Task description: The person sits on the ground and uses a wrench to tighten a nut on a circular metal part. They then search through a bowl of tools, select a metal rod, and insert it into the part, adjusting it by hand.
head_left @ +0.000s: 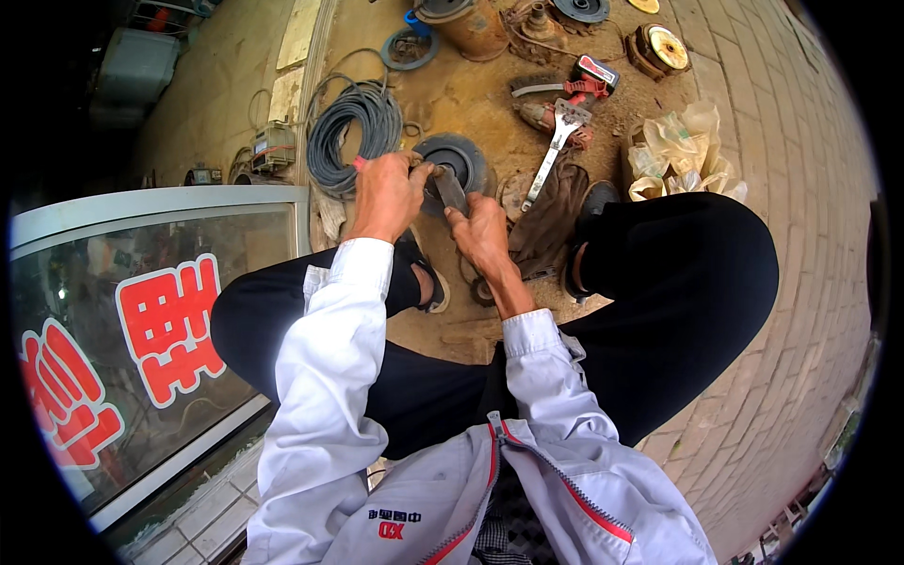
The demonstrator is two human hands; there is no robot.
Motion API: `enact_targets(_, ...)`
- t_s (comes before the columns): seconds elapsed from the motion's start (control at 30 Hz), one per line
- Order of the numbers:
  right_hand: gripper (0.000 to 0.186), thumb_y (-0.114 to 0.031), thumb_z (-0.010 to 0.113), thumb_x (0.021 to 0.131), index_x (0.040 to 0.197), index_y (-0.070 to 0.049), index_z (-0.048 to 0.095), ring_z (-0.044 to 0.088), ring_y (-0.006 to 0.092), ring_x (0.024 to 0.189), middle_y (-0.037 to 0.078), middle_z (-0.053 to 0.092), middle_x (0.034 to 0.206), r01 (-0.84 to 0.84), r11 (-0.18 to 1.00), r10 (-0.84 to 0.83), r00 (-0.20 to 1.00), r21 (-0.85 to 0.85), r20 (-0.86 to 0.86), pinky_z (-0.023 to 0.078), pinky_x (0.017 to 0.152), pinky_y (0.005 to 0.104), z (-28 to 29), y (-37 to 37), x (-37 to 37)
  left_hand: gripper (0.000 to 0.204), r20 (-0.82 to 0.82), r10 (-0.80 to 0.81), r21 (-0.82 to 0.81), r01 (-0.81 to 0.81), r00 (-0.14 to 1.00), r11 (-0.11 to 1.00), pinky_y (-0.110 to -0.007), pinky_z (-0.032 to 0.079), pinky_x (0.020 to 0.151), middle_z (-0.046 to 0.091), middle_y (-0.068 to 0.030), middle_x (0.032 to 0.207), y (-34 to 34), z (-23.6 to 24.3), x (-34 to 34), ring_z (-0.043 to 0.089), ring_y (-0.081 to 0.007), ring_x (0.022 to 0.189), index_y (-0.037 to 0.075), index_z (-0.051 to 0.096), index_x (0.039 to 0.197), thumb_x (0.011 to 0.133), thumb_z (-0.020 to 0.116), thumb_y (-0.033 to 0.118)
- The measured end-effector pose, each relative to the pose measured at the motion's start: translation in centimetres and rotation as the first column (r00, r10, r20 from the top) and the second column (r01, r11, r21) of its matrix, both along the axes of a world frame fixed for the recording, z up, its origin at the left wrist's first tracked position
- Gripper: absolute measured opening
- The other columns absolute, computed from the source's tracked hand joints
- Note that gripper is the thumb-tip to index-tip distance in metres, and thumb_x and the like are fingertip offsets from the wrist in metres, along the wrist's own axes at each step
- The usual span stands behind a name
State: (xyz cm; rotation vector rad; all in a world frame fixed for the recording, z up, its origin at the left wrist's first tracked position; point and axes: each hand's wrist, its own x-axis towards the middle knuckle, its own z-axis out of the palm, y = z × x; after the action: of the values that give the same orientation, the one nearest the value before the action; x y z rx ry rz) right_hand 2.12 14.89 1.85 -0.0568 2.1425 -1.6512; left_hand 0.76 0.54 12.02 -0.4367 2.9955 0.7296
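R hand (480, 231) is closed round a flat grey blade (452, 191), tip up toward the L hand. L hand (388, 196) is just beside it, fingers curled by the rim of a round dark part (457, 151); can't tell if it's pinching anything, fingertips too small to read. Hands near each other, not joined.

Main risk, IMO: blade slips off the part & catches L fingers, b/c they sit so close to its tip. Cause would be too much push from R, or the part rocking on sandy ground (443, 320) w/ no clamp visible. Feet (426, 282) in open footwear are close by too, so a dropped blade might hit toes.

Further out: coiled cable (325, 141) sits L of the part, approx. touching distance from L wrist; a loose loop could snag. To the R, a dark cloth (551, 226), a silver wrench-like tool (543, 179) & a red power tool (586, 92) lie bunched; a careless reach might knock the wrench. Small bits could get lost in the grit.
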Motion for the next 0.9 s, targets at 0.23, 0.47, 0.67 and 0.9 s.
enact_targets(0.23,0.024,-0.015,0.068,0.087,0.090,0.009,0.063,0.069,0.0396,0.071,0.027,0.064,0.071,-0.031,0.999,0.035,0.987,-0.029,0.158,0.050,0.066,0.0467,2.8,1.0,-0.2,0.024,0.010,0.016,0.016,-0.017,1.000,1.000,-0.045,0.052,0.070,0.068,-0.0263,0.076,-0.1,0.4,-0.3,0.069,-0.0407,0.074,-0.003,0.075,0.098,0.089,0.071,0.019)
enact_targets(0.47,0.023,-0.016,0.066,0.089,0.091,0.007,0.064,0.067,0.0274,0.061,0.017,0.064,0.066,0.035,0.993,-0.001,0.957,-0.111,0.289,0.051,0.060,0.0426,0.1,1.1,0.0,0.026,0.019,0.002,0.020,-0.002,1.000,1.000,-0.042,0.051,0.068,0.068,-0.0222,0.071,-0.1,0.3,-0.1,0.070,-0.0359,0.070,-0.004,0.074,0.102,0.091,0.070,0.020)
enact_targets(0.67,0.023,-0.016,0.064,0.091,0.089,0.007,0.062,0.062,0.0214,0.058,0.012,0.061,0.063,0.120,0.989,-0.104,0.979,-0.085,0.178,0.048,0.053,0.0393,0.1,2.1,-0.8,0.026,0.007,0.014,0.039,-0.014,1.000,0.999,-0.042,0.052,0.069,0.070,-0.0229,0.075,-0.2,0.0,-0.1,0.070,-0.0357,0.072,-0.004,0.074,0.102,0.091,0.069,0.019)
enact_targets(0.9,0.023,-0.014,0.058,0.096,0.085,0.006,0.058,0.062,0.0174,0.053,0.012,0.063,0.065,0.206,0.964,-0.179,0.970,-0.166,0.164,0.049,0.051,0.0351,1.1,2.1,-0.3,0.028,-0.008,0.026,0.045,-0.025,1.000,0.999,-0.041,0.052,0.070,0.071,-0.0226,0.078,-0.2,-0.3,0.1,0.071,-0.0350,0.073,-0.005,0.074,0.102,0.092,0.068,0.021)
